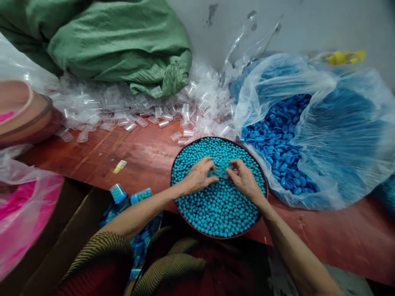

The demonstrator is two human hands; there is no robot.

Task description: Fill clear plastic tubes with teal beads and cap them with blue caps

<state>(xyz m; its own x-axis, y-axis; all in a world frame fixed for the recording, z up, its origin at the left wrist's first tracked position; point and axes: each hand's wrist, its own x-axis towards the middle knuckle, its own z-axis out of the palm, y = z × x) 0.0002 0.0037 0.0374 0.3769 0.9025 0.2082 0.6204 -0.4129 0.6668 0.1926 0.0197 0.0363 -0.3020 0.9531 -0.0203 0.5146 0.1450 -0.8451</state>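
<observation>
Both of my hands are over a round, red-rimmed tub (266,181) filled with small turquoise beads (212,213). A clear plastic cup (219,173) lies sideways between them, close above the beads. My left hand (199,174) has its thumb and forefinger curled around the cup's left end. My right hand (243,177) pinches at its right end with bent fingers. The cup is so clear against the beads that I cannot tell whether it is one piece or two, or how much is inside.
Loose clear cups (197,102) are heaped behind the tub, under a green cloth sack (123,45). On the right, a plastic bag (345,135) holds blue caps (284,152). Bead-filled cups with blue caps (142,195) lie at lower left, near a pink-filled bag (31,209).
</observation>
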